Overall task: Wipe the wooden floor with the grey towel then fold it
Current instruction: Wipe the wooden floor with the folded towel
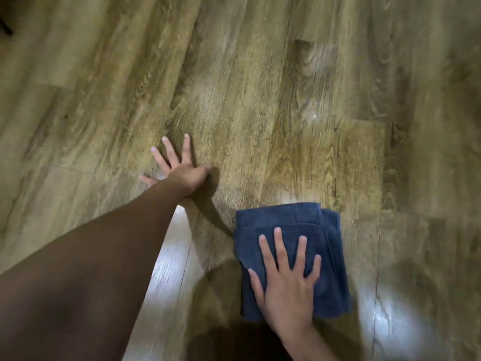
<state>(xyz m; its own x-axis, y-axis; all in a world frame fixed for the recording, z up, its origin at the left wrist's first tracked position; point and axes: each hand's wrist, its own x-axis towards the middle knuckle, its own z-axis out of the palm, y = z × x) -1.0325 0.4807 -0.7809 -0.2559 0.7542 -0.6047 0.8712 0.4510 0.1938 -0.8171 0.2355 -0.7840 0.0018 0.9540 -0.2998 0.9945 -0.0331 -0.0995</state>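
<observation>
We find right hand (287,285) flat, fingers spread, pressing folded towel (291,259), nothing gripped; towel long axis 12-to-6. Left hand (182,170) splayed on floor (286,100), 10 o'clock.

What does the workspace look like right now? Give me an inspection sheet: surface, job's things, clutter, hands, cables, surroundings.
Surface: brown wood-grain plank floor, with bright glare patches near the bottom of the view.
Job's things: dark blue-grey terry towel, folded into layers, lying flat on the floor.
Clutter: nothing seen.
Hands: right hand pressed flat on the towel, fingers spread; left hand planted on bare floor, fingers spread, apart from the towel.
Cables: nothing seen.
Surroundings: small dark object at the top left edge, too cropped to identify; otherwise only floor.
</observation>
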